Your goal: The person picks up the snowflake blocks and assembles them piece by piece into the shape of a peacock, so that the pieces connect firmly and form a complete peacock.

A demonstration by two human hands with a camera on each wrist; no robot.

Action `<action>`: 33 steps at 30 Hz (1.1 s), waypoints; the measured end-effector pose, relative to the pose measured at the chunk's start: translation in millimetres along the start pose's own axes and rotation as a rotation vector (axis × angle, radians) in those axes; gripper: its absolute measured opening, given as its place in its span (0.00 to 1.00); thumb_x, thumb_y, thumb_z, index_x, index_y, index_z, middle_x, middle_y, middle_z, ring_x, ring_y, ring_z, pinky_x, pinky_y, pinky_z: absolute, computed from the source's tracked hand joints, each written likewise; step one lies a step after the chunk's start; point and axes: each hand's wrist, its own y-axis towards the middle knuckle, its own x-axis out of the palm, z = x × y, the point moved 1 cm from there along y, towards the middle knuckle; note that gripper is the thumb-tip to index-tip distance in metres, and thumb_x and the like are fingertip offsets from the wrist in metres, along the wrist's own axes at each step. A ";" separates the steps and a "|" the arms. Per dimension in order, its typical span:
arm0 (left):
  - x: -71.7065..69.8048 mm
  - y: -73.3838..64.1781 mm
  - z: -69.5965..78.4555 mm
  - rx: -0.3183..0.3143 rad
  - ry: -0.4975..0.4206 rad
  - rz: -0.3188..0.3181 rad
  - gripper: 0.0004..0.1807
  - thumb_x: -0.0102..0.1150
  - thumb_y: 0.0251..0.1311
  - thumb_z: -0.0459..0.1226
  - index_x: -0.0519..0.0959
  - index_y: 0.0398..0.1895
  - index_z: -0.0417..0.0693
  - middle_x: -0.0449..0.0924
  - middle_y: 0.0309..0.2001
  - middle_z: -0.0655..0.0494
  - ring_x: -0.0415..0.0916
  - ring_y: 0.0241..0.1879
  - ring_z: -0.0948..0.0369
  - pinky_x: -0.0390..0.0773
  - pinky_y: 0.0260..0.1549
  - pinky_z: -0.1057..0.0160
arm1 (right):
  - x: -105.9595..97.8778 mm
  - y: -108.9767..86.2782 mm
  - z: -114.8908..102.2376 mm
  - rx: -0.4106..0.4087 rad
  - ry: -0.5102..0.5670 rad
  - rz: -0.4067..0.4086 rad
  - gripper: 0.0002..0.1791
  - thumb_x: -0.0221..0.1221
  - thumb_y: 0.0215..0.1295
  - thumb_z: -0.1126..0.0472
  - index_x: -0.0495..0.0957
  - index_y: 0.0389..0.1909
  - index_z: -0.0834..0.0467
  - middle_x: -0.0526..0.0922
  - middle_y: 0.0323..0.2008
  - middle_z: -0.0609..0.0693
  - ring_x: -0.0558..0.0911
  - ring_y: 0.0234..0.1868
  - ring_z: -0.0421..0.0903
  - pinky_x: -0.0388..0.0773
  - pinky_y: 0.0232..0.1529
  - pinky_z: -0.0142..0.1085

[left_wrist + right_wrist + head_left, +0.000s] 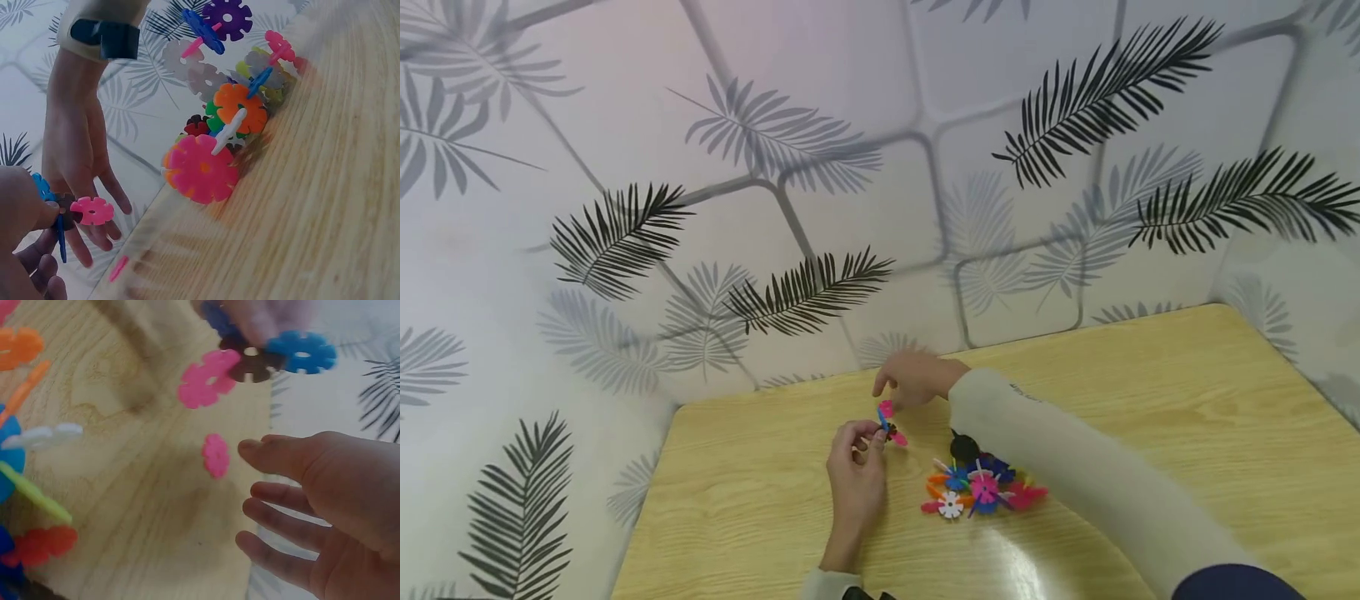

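My left hand (856, 479) pinches a small cluster of joined snowflake discs between thumb and fingers. In the right wrist view the cluster has a dark brown disc (250, 370) at its middle, with a pink disc (207, 380), a light blue disc (306, 354) and a dark blue disc (217, 319) slotted around it. A loose pink disc (216, 456) lies on the table just beyond the cluster. Close beside this loose disc hovers my right hand (913, 377), its fingers extended and holding nothing; the left wrist view shows its fingers (76, 181) spread downward.
A heap of colourful snowflake discs (983, 490), some joined, stands on the wooden table (737, 500) to the right of my left hand, partly under the right sleeve (1075, 467). Behind the table's far edge rises a wall (865, 217) with a leaf pattern.
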 end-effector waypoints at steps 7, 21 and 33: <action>5.3 0.1 1.6 -0.046 -0.020 -0.060 0.03 0.65 0.77 0.33 0.84 0.41 0.49 0.81 0.41 0.52 0.68 0.41 0.62 0.69 0.39 0.70 | 21.0 9.5 7.7 -0.002 -0.058 0.015 0.13 0.72 0.68 0.67 0.90 0.52 0.58 0.89 0.56 0.54 0.85 0.59 0.53 0.83 0.67 0.47; 9.6 3.8 4.2 -0.132 -0.064 -0.123 0.02 0.65 0.76 0.32 0.85 0.42 0.46 0.82 0.40 0.51 0.70 0.39 0.63 0.71 0.38 0.70 | 12.3 -13.7 27.8 0.027 0.178 0.136 0.04 0.68 0.70 0.68 0.85 0.41 0.57 0.89 0.40 0.51 0.82 0.40 0.41 0.83 0.45 0.34; 4.5 4.0 3.0 -0.161 -0.288 -0.327 0.06 0.59 0.78 0.28 0.83 0.50 0.34 0.85 0.49 0.45 0.78 0.49 0.64 0.81 0.48 0.71 | -5.4 -68.7 37.0 -0.040 0.710 0.186 0.10 0.63 0.80 0.63 0.88 0.52 0.63 0.92 0.41 0.57 0.91 0.40 0.52 0.92 0.50 0.51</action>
